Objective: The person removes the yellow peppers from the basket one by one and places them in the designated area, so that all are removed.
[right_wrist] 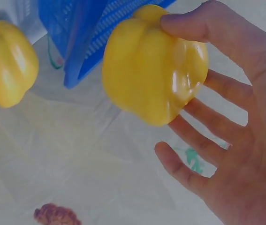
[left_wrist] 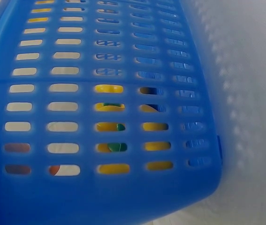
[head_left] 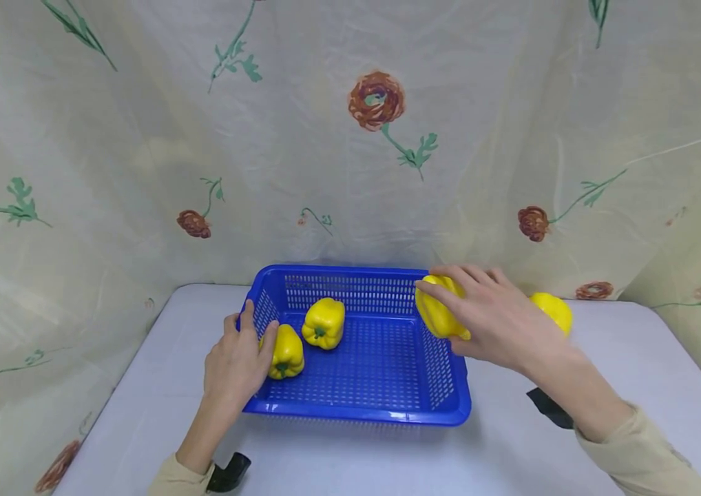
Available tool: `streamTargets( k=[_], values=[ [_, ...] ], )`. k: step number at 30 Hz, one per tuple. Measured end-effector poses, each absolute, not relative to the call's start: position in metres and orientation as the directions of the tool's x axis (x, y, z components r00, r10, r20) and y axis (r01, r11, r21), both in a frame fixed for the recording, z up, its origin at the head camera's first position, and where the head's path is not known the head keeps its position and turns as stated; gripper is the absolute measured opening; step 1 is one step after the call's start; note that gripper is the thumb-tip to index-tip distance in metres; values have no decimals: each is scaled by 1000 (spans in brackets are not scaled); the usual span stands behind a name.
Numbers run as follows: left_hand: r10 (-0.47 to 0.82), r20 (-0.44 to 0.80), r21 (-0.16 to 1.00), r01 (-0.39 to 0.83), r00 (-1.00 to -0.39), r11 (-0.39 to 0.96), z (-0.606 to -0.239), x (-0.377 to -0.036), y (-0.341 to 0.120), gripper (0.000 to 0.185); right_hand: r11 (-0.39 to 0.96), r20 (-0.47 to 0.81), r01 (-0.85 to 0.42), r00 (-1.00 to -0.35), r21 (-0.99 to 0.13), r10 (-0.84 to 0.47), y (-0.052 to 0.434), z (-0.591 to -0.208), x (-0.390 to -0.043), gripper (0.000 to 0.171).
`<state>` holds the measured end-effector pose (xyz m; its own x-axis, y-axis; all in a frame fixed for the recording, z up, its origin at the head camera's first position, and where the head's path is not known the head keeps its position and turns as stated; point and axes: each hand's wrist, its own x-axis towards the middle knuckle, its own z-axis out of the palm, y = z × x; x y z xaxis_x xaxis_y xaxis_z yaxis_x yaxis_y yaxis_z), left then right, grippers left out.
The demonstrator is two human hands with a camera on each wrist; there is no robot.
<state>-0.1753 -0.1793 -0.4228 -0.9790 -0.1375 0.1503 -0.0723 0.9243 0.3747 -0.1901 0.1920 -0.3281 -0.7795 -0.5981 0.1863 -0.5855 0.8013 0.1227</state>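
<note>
My right hand [head_left: 487, 317] grips a yellow bell pepper [head_left: 439, 306] between thumb and fingers, over the right end of a blue plastic basket [head_left: 357, 415]. The right wrist view shows the thumb on this held pepper [right_wrist: 147, 70] and fingers behind it. At the basket's left end, my left hand [head_left: 235, 358] holds the rim. Inside lie two more yellow bell peppers: one [head_left: 287, 353] beside my left thumb and partly covered by it, the other [head_left: 323, 324] just behind. In the left wrist view, the basket's slotted side wall [left_wrist: 90, 197] fills much of the picture.
On the table [head_left: 350, 458], right of the basket, a yellow bell pepper [head_left: 553, 310] is partly hidden by my right hand. Two peppers appear there in the right wrist view, the nearer pepper [right_wrist: 11, 63] large. A flower-patterned sheet [head_left: 301, 138] hangs close behind the basket.
</note>
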Motion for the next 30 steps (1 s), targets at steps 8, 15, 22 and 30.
streamTargets(
  k=[8, 15, 22, 30],
  values=[
    [-131, 151, 379, -65, -980, 923, -422, -175, -180, 73, 827, 207, -549, -800, 123, -562, 212, -329, -182, 91],
    [-128, 153, 376, -62, -980, 925, -423, -176, -181, 73, 842, 195, -530, -819, 103, -540, 221, -337, -177, 98],
    [-127, 142, 373, -66, -982, 925, -423, -175, -181, 74, 857, 174, -502, -840, 113, -515, 229, -347, -172, 94],
    [-123, 150, 375, -58, -981, 925, -423, -175, -181, 74, 890, 49, -455, -889, 26, -455, 235, -368, -175, 91]
  ],
)
